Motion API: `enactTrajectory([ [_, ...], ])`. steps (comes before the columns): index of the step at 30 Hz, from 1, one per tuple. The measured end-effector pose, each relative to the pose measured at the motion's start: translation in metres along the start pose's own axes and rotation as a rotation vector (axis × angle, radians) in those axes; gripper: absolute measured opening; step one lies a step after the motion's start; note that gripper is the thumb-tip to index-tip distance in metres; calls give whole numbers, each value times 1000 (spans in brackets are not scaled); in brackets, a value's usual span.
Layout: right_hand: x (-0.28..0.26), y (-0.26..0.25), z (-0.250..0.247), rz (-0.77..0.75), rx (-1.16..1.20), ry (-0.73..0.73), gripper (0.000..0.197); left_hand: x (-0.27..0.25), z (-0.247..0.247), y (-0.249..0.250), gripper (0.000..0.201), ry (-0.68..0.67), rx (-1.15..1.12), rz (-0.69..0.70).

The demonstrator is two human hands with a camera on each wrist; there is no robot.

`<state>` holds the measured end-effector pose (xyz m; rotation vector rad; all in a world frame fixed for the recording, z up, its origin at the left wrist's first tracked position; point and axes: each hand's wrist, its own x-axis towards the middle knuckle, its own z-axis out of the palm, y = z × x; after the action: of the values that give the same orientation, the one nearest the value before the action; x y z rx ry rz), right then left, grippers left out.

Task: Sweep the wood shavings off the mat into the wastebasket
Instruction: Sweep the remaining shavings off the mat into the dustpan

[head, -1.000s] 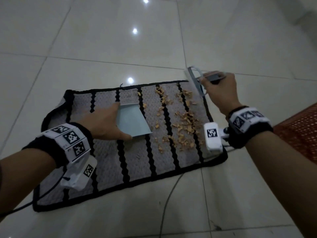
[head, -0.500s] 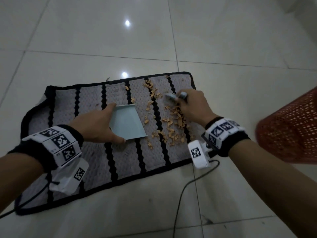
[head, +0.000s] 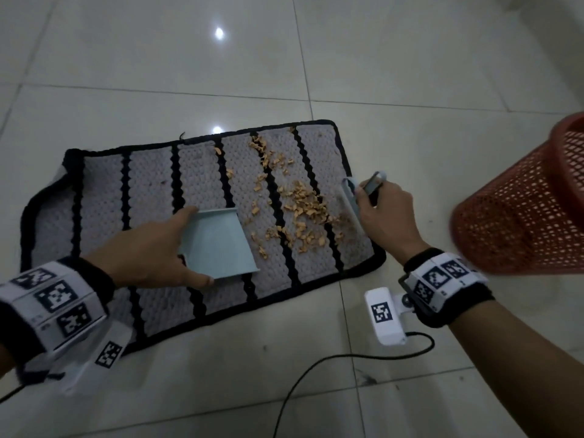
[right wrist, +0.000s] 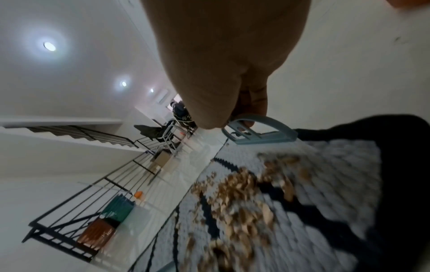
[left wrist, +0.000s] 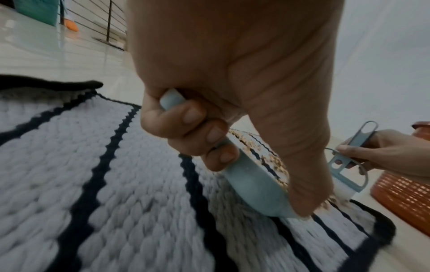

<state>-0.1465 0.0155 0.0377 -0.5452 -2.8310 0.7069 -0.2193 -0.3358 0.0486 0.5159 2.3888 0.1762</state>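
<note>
A grey mat (head: pixel 151 197) with black stripes lies on the tiled floor. Tan wood shavings (head: pixel 297 203) are scattered over its right half, also blurred in the right wrist view as shavings (right wrist: pixel 235 193). My left hand (head: pixel 148 251) grips the handle of a pale blue dustpan (head: pixel 221 245), whose front lip rests on the mat just left of the shavings; the left wrist view shows my fingers (left wrist: pixel 195 127) curled round the dustpan (left wrist: pixel 253 185) handle. My right hand (head: pixel 385 216) grips a small pale blue brush (head: pixel 354 200) at the mat's right edge, right of the shavings.
A red mesh wastebasket (head: pixel 531 203) stands on the floor right of the mat, close to my right wrist. A black cable (head: pixel 331 365) trails over the tiles in front of the mat. A metal railing (right wrist: pixel 97 185) runs in the background.
My right hand has drawn the brush from the middle of the shavings back to the mat's right edge. The left hand and dustpan have stayed in place.
</note>
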Motion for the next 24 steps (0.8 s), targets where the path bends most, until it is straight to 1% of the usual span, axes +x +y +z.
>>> enactTrajectory([
  [3, -16, -10, 18, -35, 51, 37, 42, -7, 21, 5, 133, -9, -23, -11],
  [7, -23, -35, 39, -78, 72, 35, 37, -10, 38, 13, 130, 59, -13, -14],
  [13, -43, -70, 60, -169, 133, -35, 25, -12, 48, 14, 130, 104, 8, -21],
  [18, -59, -100, 66, -220, 228, -56, 30, -10, 52, 11, 131, 128, 20, -14],
  [21, -71, -119, 74, -255, 253, -128, 25, -10, 56, 9, 131, 160, 12, -3],
  [24, -80, -129, 78, -294, 267, -140, 22, -9, 59, 7, 130, 174, -19, 17],
])
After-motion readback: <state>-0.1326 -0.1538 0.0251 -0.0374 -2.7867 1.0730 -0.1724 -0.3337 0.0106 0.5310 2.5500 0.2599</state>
